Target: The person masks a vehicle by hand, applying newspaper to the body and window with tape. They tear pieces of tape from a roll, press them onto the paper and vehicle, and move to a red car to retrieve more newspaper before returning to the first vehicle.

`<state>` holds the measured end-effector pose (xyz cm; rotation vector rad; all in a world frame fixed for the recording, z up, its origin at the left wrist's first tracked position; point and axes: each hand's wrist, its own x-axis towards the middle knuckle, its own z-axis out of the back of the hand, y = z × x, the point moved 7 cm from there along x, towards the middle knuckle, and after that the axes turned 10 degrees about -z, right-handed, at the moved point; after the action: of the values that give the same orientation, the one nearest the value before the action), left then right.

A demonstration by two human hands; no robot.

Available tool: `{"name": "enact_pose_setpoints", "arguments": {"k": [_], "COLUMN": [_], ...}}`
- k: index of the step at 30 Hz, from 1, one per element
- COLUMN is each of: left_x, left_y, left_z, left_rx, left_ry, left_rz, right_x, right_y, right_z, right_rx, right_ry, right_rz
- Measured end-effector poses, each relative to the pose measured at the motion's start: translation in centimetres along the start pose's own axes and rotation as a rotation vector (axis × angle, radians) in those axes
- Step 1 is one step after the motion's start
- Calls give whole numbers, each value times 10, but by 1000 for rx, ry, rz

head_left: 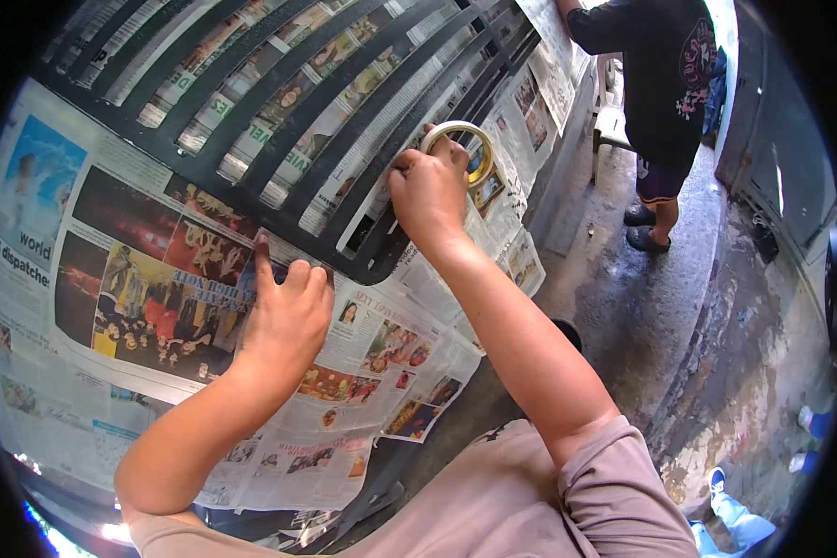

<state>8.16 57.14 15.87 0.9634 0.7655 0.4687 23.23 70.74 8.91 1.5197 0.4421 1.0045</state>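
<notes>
A black slatted panel lies across sheets of newspaper. My left hand is beside the panel's near edge, index finger stretched out and touching the newspaper there. Its other fingers are loosely bent, with nothing visible in them. Over the panel's right corner, my right hand grips a roll of masking tape, pale-rimmed with a yellowish inner ring. Its fingertips are partly hidden behind the roll and the hand. More newsprint shows between the slats.
Beyond the panel at the upper right stands a person in dark clothes, near a white chair. The worn concrete floor runs along the right. A dark metal door is at the far right.
</notes>
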Motion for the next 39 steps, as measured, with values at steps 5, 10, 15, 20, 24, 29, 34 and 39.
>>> {"name": "enact_pose_setpoints", "arguments": {"k": [5, 10, 15, 20, 24, 29, 34, 39], "left_x": [0, 3, 3, -1, -6, -11, -8, -7], "left_y": [0, -1, 1, -4, -12, -12, -7, -5], "left_z": [5, 2, 4, 6, -16, -15, -19, -22], "left_rx": [-13, -43, -87, -206, -177, -142, -226, -312], "left_ry": [11, 15, 90, 59, 18, 27, 14, -42], "left_rz": [8, 26, 34, 82, 75, 78, 66, 44], "right_x": [0, 1, 2, 2, 1, 2, 2, 2], "right_y": [-1, 1, 1, 2, 0, -1, 0, 0], "right_z": [0, 2, 3, 3, 2, 1, 3, 2], "right_rx": [-8, 16, 19, 20, 27, 19, 6, 8], "right_ry": [24, 4, 15, 21, 6, 15, 19, 47], "right_rz": [-2, 11, 16, 17, 29, 20, 14, 4]}}
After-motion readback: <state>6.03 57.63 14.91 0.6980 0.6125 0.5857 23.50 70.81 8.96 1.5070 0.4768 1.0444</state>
